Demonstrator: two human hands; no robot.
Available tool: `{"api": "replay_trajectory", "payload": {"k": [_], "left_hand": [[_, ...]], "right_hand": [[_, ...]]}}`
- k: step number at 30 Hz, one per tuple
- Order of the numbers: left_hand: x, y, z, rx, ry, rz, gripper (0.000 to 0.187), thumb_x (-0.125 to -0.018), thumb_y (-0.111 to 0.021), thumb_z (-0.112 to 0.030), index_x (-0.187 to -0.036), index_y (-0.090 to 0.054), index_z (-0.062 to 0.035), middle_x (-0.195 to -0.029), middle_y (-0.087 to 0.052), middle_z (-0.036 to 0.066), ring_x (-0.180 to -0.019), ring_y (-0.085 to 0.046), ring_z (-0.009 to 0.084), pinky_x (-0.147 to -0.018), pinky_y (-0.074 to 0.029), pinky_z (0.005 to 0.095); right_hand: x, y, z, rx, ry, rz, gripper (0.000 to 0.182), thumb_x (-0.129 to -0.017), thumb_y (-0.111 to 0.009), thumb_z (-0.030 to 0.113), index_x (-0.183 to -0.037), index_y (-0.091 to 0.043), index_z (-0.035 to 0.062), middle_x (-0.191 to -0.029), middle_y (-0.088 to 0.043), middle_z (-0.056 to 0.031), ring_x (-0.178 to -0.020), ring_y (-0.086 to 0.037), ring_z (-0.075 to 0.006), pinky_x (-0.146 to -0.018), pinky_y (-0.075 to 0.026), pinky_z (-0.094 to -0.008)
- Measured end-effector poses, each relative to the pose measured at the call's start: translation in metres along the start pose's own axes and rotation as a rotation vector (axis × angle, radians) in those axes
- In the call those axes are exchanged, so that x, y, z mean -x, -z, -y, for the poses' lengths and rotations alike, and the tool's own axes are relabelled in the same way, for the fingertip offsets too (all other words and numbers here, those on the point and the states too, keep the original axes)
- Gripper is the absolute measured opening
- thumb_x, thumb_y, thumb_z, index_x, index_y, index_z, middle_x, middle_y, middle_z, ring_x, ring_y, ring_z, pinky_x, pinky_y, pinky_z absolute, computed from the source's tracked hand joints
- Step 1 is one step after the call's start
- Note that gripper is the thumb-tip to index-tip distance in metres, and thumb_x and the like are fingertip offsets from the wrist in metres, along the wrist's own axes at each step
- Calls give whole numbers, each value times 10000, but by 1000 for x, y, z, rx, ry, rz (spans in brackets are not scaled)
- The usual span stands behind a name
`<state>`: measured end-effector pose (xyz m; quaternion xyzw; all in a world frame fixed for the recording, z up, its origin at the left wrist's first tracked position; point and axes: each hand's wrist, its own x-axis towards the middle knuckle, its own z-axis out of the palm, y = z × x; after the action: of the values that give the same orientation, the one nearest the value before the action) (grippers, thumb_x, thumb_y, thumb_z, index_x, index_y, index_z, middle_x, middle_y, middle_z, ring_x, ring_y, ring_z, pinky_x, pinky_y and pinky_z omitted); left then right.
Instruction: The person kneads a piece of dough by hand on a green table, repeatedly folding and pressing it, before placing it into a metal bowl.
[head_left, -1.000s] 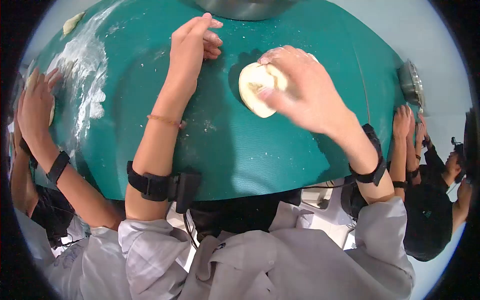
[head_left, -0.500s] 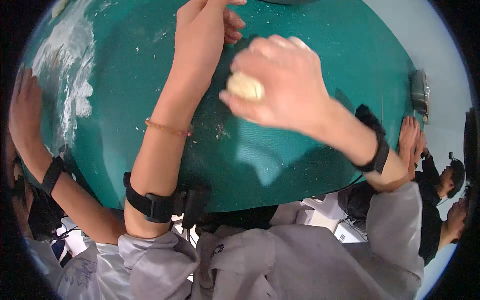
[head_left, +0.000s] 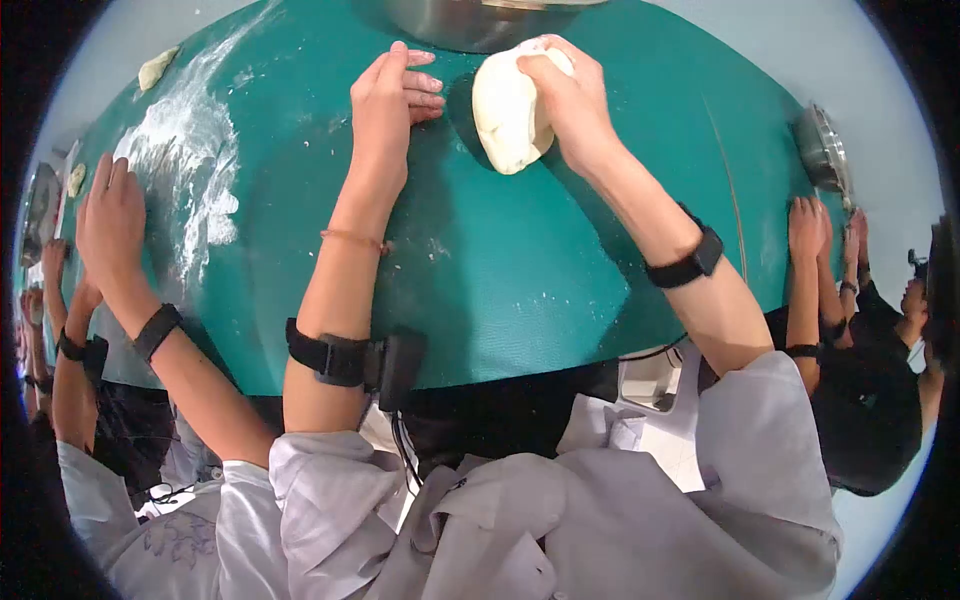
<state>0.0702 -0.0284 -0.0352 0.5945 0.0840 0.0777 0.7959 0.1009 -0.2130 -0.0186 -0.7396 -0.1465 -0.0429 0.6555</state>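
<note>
A pale lump of dough [head_left: 504, 112] hangs down from my right hand [head_left: 574, 95], whose thumb and fingers are closed on its upper right side. To the left of the dough is my left hand [head_left: 396, 98], with its fingers apart and white powder on the fingertips; nothing is in it. Beneath both hands lies the green mat [head_left: 500, 270]. Just beyond the dough, at the top edge of the view, stands a metal bowl [head_left: 470, 28].
White flour [head_left: 185, 150] is spread on the mat at the left, near a small dough piece [head_left: 156, 68]. A person's hand [head_left: 112, 220] rests beside the flour. Another metal bowl [head_left: 822, 148] and other people's hands [head_left: 808, 228] are at the right.
My right hand has turned and moved up, and the dough in it now shows as a longer hanging lump. My left hand is lower in view, and more of the metal bowl shows.
</note>
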Motion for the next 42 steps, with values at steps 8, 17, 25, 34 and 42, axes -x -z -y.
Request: {"api": "replay_trajectory", "payload": {"k": [8, 17, 25, 34, 42], "left_hand": [[0, 2, 2, -24, -20, 44, 390, -1008, -455, -384, -1051, -616, -31, -749, -612, 36, -635, -603, 131, -621, -499, 277], [4, -4, -1, -61, 32, -1, 377, -1010, -455, -373, -1040, -626, -38, -735, -607, 39, -646, -585, 143, -644, -494, 288], [7, -8, 4, -4, -43, -90, 362, -1004, -471, -335, -962, -636, -16, -705, -570, 45, -632, -543, 146, -621, -463, 283], [7, -17, 1, -118, -31, -49, 398, -1021, -438, -341, -941, -642, -8, -683, -571, 45, -585, -528, 129, -546, -446, 271], [22, -27, 1, -17, -70, 566, 677, -903, -596, -512, -1360, -443, -35, -1176, -582, 82, -1075, -561, 159, -869, -476, 284]], "right_hand": [[66, 63, 48, 324, 237, 548, 645, -691, -596, 36, -1333, -536, 40, -1335, -564, -160, -1272, -504, -276, -1098, -364, -380], [105, 17, 45, 1035, 410, 392, 543, -668, -772, 470, -1074, -662, 126, -1230, -538, -209, -1170, -497, -434, -929, -437, -554], [49, -9, 34, 1034, 429, 406, 245, -709, -701, 313, -726, -669, 70, -769, -618, -112, -833, -627, -286, -724, -496, -469], [-30, 9, -18, 255, 56, -133, 350, -802, -646, 296, -655, -612, -20, -580, -595, -170, -506, -576, -244, -521, -454, -402], [33, 7, 26, -173, 14, -129, 228, -876, -664, 233, -828, -622, 14, -750, -569, -67, -720, -522, -103, -644, -440, -301]]}}
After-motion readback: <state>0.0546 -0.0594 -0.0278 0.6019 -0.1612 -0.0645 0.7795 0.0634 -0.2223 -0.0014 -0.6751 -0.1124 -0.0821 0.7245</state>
